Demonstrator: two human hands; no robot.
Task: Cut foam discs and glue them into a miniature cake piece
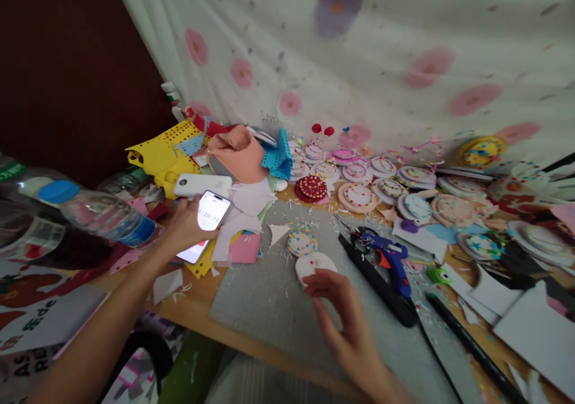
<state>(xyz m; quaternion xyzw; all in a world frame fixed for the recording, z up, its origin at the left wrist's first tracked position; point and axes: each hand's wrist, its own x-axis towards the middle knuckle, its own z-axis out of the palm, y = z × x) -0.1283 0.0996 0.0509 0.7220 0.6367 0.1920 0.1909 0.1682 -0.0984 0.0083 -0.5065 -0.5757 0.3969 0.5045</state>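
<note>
My left hand [186,221] is wrapped round a phone [214,210] whose lit screen shows digits, at the left of the table. Under it lies a second lit phone [194,252], partly covered. Over the grey mat [278,296], my right hand [339,311] has its fingers bent and apart, with nothing between them. Its fingertips are at the near edge of a white foam disc [314,264]; whether they touch it is unclear. Just behind that disc sits a small round piece with blue and yellow dots [302,242].
A blue glue gun [389,254] and a black cutter [381,287] lie on the mat's right. Many decorated discs [357,196] line the back. Bottles [108,212] stand left; foam scraps [242,152] are piled behind the phones. White sheets [534,326] lie right.
</note>
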